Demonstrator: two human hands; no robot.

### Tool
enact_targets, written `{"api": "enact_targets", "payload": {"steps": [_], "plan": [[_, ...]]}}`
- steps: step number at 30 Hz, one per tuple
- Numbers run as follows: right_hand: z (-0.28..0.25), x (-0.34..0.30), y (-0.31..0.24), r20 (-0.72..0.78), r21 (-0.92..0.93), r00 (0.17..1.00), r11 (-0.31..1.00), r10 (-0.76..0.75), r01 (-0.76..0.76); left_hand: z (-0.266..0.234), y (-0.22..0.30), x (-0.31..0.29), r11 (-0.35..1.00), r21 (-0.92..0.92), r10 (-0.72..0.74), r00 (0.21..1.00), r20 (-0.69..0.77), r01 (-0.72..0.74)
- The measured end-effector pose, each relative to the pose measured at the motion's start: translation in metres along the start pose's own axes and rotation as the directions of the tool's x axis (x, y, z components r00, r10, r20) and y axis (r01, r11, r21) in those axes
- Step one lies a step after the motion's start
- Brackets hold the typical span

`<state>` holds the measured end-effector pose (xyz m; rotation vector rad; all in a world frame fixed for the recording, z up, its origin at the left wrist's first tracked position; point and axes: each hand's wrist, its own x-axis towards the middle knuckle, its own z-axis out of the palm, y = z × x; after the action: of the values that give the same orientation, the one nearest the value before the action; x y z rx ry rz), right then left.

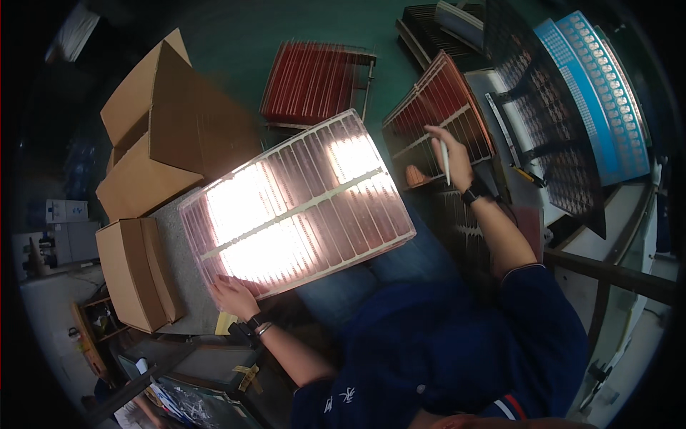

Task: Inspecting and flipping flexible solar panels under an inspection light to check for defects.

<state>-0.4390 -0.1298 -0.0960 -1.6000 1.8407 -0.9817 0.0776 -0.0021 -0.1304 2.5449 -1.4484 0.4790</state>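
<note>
A pale, translucent circuit panel with rows of long narrow strips and a strong light glare lies tilted in front of me. My left hand grips its near left corner, fingers on its face and the thumb side partly hidden. My right hand is closed round a slim white pen-like stick, its tip pointing down. That hand is over the edge of a reddish-brown panel with similar strips, standing to the right of the pale one. An orange ribbed piece shows by the panel's lower corner.
Several red panels stand in a rack at the back. An opened cardboard box and a smaller box are at the left. A dark perforated sheet and a blue sheet stand at the right, near a yellow-black cutter.
</note>
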Motion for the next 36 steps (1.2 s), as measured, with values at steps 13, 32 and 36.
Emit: {"api": "enact_targets", "payload": {"steps": [13, 32, 36], "plan": [[0.066, -0.074, -0.042, 0.103, 0.075, 0.957, 0.962, -0.270, 0.264, -0.005, -0.006, 0.031, 0.937, 0.102, -0.346, 0.926, 0.149, 0.334], [0.027, -0.041, -0.037, 0.501, 0.716, 0.864, 0.536, 0.054, -0.448, -0.005, -0.018, 0.028, 0.911, -0.300, -0.237, 0.954, 0.181, 0.283], [0.025, -0.040, -0.033, 0.520, 0.849, 0.841, 0.193, -0.148, -0.492, 0.019, -0.054, 0.019, 0.803, -0.500, -0.242, 0.944, 0.225, 0.325]]}}
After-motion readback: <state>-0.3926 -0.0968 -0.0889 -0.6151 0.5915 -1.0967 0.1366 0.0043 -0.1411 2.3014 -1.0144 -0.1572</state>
